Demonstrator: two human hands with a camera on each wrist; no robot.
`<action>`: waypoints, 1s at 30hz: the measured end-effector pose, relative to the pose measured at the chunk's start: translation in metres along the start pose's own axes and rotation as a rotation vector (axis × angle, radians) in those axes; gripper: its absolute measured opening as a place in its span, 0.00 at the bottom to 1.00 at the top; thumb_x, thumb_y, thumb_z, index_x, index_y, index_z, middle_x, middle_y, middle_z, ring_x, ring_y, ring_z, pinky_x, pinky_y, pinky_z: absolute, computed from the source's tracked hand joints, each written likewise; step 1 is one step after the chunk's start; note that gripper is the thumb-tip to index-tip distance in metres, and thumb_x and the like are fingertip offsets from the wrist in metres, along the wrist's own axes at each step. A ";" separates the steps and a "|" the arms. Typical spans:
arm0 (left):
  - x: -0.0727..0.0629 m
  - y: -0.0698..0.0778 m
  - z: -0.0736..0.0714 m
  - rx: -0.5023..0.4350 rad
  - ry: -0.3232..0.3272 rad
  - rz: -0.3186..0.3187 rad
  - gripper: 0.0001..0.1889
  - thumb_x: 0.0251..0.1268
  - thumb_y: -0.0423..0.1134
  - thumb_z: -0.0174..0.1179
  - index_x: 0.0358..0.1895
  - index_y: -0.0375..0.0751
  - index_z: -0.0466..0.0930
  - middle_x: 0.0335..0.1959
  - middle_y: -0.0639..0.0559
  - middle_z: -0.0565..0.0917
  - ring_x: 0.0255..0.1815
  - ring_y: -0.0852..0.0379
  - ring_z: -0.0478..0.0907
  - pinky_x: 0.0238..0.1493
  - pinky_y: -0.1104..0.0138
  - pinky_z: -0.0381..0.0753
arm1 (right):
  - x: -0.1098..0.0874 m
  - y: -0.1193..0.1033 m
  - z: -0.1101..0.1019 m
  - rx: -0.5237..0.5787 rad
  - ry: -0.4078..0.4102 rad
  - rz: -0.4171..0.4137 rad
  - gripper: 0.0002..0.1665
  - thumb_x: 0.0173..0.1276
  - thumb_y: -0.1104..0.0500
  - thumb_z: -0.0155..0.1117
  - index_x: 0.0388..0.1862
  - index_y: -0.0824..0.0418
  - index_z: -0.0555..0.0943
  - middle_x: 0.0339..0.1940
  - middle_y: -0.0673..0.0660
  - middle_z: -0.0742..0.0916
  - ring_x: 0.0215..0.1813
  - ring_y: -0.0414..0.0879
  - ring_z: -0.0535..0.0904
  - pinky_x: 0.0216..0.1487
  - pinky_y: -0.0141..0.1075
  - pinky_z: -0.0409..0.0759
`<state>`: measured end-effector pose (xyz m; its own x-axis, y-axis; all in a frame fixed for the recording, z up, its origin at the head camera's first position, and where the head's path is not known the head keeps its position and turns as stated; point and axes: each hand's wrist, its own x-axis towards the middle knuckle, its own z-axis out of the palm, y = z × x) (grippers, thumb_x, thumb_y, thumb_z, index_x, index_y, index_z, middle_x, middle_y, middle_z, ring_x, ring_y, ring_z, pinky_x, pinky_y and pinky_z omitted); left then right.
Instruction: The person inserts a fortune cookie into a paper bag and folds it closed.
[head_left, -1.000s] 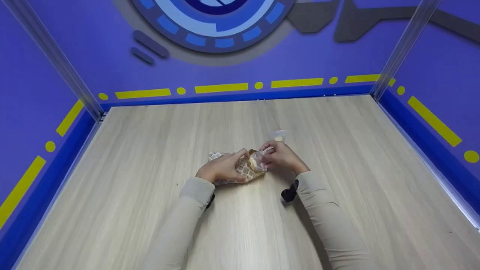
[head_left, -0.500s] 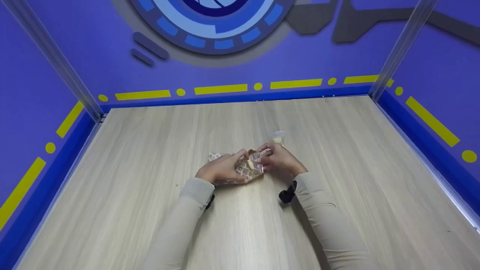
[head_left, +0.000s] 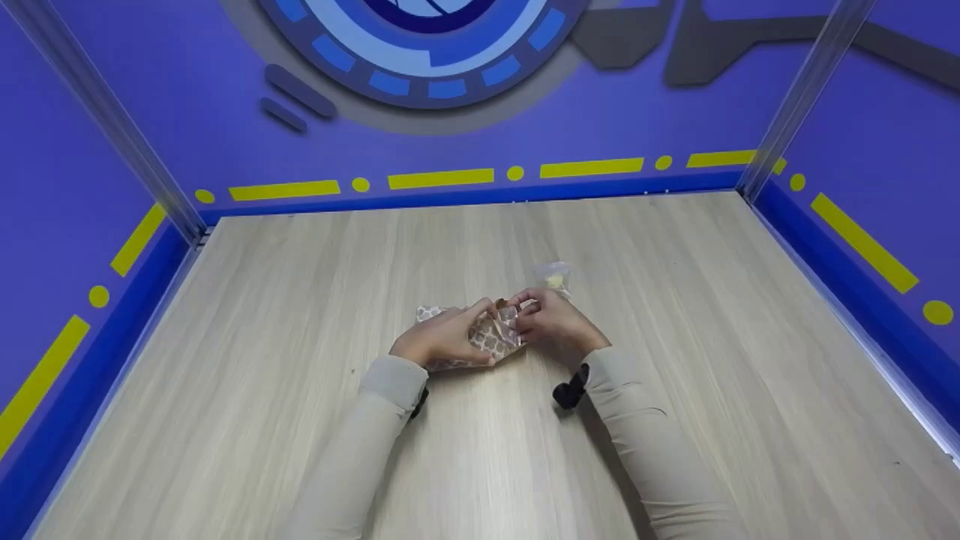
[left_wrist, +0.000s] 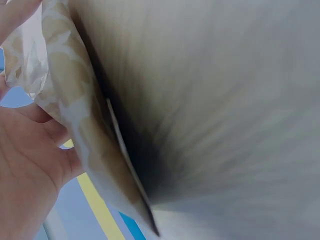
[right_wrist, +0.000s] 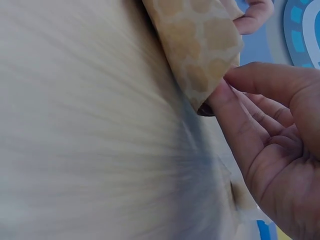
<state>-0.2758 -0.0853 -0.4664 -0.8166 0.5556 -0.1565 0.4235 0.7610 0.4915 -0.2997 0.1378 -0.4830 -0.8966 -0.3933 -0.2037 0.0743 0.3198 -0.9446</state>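
Observation:
A paper bag (head_left: 491, 336) with a brown-and-white giraffe-like pattern lies on its side at the middle of the table. My left hand (head_left: 446, 336) grips it from the left, thumb on the near side and fingers over the far side. At the bag's mouth, on the right, my right hand (head_left: 553, 319) pinches a clear plastic packet, which is mostly hidden inside the bag. The right wrist view has the right fingertips (right_wrist: 223, 92) right at the bag's edge. Shiny clear film (left_wrist: 37, 55) shows at the mouth in the left wrist view.
Just beyond my right hand, a second clear packet (head_left: 553, 276) with something pale yellow in it lies on the wood-grain table (head_left: 300, 285). Blue panels (head_left: 450, 142) with yellow marks stand along the back and both sides.
My right hand has moved a little left toward the bag, pushing the clear packet deeper into its mouth. The left hand keeps its grip, and the second packet stays put.

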 end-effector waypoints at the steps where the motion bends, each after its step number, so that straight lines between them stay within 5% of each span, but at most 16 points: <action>1: 0.000 0.000 0.000 -0.003 -0.001 0.000 0.37 0.47 0.56 0.71 0.61 0.63 0.62 0.41 0.50 0.78 0.39 0.53 0.76 0.37 0.60 0.76 | 0.000 0.000 0.001 0.000 0.000 0.003 0.20 0.60 0.72 0.57 0.53 0.70 0.73 0.31 0.56 0.85 0.29 0.42 0.83 0.34 0.35 0.84; 19: -0.002 0.000 -0.002 -0.026 0.016 0.005 0.36 0.46 0.56 0.71 0.59 0.65 0.62 0.41 0.49 0.80 0.37 0.53 0.77 0.35 0.61 0.76 | 0.005 -0.001 0.016 0.040 0.017 0.018 0.15 0.58 0.74 0.59 0.46 0.68 0.74 0.25 0.52 0.81 0.24 0.40 0.79 0.28 0.31 0.79; 30: -0.001 0.001 -0.003 -0.053 0.003 0.003 0.35 0.46 0.54 0.71 0.59 0.64 0.63 0.41 0.49 0.79 0.38 0.53 0.76 0.35 0.62 0.73 | 0.004 0.000 0.021 0.025 0.019 -0.024 0.19 0.59 0.73 0.56 0.50 0.69 0.74 0.26 0.51 0.82 0.26 0.40 0.80 0.31 0.32 0.81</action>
<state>-0.2758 -0.0857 -0.4633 -0.8166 0.5567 -0.1523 0.4045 0.7403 0.5370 -0.2937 0.1181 -0.4897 -0.9063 -0.3840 -0.1766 0.0636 0.2892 -0.9552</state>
